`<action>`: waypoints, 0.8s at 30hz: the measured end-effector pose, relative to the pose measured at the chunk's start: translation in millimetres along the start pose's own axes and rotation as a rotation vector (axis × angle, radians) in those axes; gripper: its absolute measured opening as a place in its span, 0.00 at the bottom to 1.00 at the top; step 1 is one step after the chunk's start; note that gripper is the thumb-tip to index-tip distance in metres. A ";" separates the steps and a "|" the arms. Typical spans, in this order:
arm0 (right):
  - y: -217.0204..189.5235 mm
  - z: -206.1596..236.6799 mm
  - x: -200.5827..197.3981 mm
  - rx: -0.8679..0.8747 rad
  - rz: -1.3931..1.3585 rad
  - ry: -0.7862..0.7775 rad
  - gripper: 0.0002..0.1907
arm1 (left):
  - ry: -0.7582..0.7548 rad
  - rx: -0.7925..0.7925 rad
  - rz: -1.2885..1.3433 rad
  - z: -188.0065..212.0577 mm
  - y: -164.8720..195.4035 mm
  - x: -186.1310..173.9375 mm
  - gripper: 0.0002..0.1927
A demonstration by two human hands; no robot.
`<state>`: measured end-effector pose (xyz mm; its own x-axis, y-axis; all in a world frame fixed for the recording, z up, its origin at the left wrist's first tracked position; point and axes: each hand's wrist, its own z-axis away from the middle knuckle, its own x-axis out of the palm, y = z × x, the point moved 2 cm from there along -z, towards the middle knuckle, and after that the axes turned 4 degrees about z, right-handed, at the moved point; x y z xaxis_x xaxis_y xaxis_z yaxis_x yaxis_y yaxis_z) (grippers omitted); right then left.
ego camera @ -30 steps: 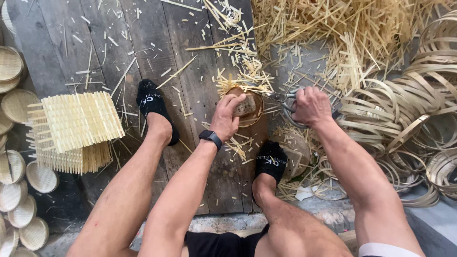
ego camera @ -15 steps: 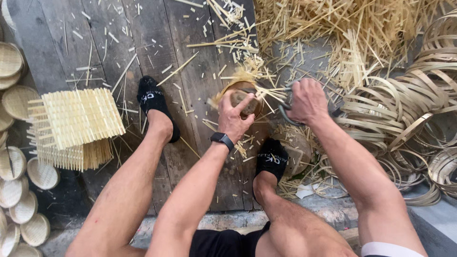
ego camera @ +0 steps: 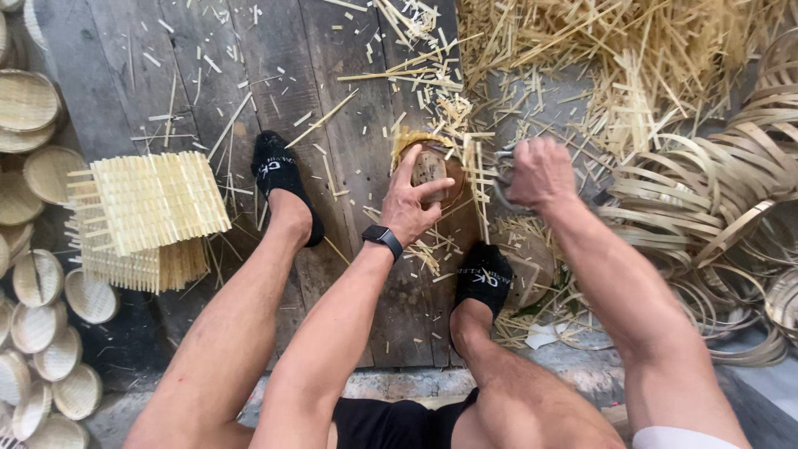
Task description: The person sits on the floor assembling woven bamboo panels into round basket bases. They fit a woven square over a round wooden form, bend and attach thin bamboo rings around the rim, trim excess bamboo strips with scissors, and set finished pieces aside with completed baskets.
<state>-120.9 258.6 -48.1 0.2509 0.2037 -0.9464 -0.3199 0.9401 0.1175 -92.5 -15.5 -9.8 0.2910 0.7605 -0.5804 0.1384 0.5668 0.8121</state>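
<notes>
A small round wooden form point(ego camera: 432, 170) with a bamboo weave pressed over it sits on the dark plank floor point(ego camera: 166, 91) between the person's two feet, nearer the right one. Loose ends of bamboo strips point(ego camera: 475, 179) stick out from its right edge and its upper rim. The left hand point(ego camera: 413, 204) lies on the form from below, fingers spread, the thumb and forefinger bracketing its top and pressing it down. The right hand point(ego camera: 539, 172) is just to the right of the form, curled into a tight fist around a pair of metal shears point(ego camera: 501, 179), of which only dull grey loops show beside the knuckles; the blades cannot be made out. A black smartwatch point(ego camera: 382, 241) sits on the left wrist.

The left foot in a black sock point(ego camera: 281, 179) rests flat on the planks to the left of the form; the right foot in a black sock point(ego camera: 484, 278) is planted just below it, beside a flat round wooden block point(ego camera: 528, 266). Short bamboo offcuts point(ego camera: 432, 83) are scattered over the planks above the form, and a deep heap of bamboo trimmings point(ego camera: 615, 50) fills the upper right. Coiled bamboo hoops point(ego camera: 715, 191) are piled at the right. At the left lies a stack of square woven bamboo mats point(ego camera: 145, 208), and along the left edge sit finished small round bamboo baskets point(ego camera: 37, 303).
</notes>
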 end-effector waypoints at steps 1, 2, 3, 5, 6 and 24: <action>3.0 1.3 3.0 0.000 -0.043 -0.088 0.12 | 0.023 0.004 0.028 2.4 0.4 -1.4 0.26; 3.4 1.0 6.0 0.000 -0.083 -0.174 0.15 | 0.048 0.012 0.057 4.8 1.8 -2.0 0.28; 6.7 2.9 7.2 -0.008 -0.055 -0.167 0.14 | 0.070 0.015 0.088 8.5 4.1 -0.4 0.30; 11.4 5.8 8.8 -0.023 0.004 -0.158 0.14 | 0.103 -0.139 0.094 13.0 7.4 6.5 0.39; 16.0 8.6 6.1 -0.043 0.005 -0.023 0.17 | 0.123 -0.215 0.100 13.4 9.1 10.6 0.44; 6.2 1.7 -2.6 -0.015 0.004 -0.161 0.20 | -0.157 0.007 -0.065 1.1 5.7 -4.5 0.44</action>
<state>-122.0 264.3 -44.4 0.3925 0.2502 -0.8851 -0.3347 0.9352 0.1159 -92.0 -16.1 -2.5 0.4253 0.6631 -0.6160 0.1684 0.6108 0.7737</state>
